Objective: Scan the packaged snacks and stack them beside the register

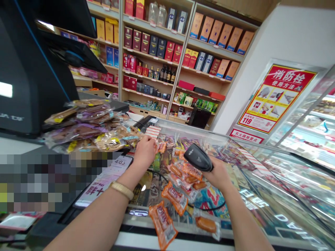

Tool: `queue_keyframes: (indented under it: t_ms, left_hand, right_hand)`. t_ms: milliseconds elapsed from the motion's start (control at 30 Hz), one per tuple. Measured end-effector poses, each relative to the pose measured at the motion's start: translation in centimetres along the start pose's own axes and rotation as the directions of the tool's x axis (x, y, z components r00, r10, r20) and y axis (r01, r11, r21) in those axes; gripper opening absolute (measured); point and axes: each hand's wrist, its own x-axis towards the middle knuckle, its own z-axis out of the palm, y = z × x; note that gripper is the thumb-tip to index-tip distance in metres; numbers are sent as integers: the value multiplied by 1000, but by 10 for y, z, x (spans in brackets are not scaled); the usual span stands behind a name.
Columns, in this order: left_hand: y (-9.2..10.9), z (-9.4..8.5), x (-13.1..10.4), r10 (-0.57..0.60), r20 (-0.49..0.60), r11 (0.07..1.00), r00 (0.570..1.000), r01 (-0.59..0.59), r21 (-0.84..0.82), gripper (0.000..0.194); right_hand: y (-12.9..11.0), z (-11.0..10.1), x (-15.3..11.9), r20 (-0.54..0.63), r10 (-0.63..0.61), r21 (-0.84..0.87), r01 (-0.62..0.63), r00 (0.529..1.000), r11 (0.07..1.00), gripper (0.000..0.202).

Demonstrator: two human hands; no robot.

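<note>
My right hand (218, 174) is wrapped round the grip of a black barcode scanner (199, 157), its head tilted over the glass counter. At the counter's left, my left hand (146, 150) is closed on an orange sausage packet (162, 147), which shows beyond its fingers. Beneath the scanner lies a pile of small wrapped sausages (187, 172). Nearer to me are an orange packet (175, 197), another orange packet (162, 225) and a clear-sided sausage packet (206, 224). The scanner's black cable (209, 209) loops across the glass among them.
Left of my left hand, flat packaged snacks (86, 127) are heaped beside a black checkout terminal (28, 69). A tall screen showing the time (104, 181) lies by my left forearm. Boxes and bottles fill the back shelves (154, 52). A red fire-hydrant sign (277, 97) hangs at right.
</note>
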Motion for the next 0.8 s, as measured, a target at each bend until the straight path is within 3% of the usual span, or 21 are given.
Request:
queue_keyframes:
  t_ms: [167,233,300,367,433,500,800]
  left_hand:
    - [10,-3,-7,14,33,984,999,-20,174,25]
    - [17,-5,-9,40,24,990,999,-43,133,23]
    - [24,-6,-11,113,82,994,990,-112,-20,23]
    - [29,-4,-14,251,248,950,936,-189,-249,22]
    - [33,-1,-17,390,424,877,818,-189,-442,23]
    - [36,2,-21,463,509,830,725,-153,-536,29]
    - [37,2,-27,512,566,769,646,-51,-637,31]
  right_hand:
    - [3,1,0,-22,23,-31,-24,999,999,11]
    - [4,1,1,-27,26,-27,-26,999,999,13]
    - [4,1,1,-24,29,-18,-30,999,999,13]
    - [4,1,1,-20,32,-7,-32,999,999,12]
    - [4,1,0,-21,37,-4,-37,999,999,10]
    - [4,1,0,-18,36,-1,-36,999,999,9]
    - [3,0,1,10,27,16,-27,1000,1000,9]
